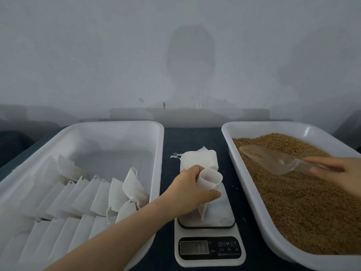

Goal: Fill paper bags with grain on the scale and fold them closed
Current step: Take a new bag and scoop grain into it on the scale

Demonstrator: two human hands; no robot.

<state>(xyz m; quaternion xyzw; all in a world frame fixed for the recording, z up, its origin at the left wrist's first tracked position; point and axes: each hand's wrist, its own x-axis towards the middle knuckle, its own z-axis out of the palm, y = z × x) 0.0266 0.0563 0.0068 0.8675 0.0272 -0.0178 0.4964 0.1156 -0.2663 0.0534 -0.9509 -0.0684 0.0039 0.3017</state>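
Your single head view looks forward and down, close over the scale (210, 251), facing the wall (117, 55); its wide angle takes in the left tray (117, 124) and right tray (259, 125) either side.

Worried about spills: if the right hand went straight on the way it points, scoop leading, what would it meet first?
Probably the grain: the right hand aims the scoop left and away, low over the heap. Beyond that stands the tray's left wall. Height is unclear.

Dim flat light, soft blur, curved edges
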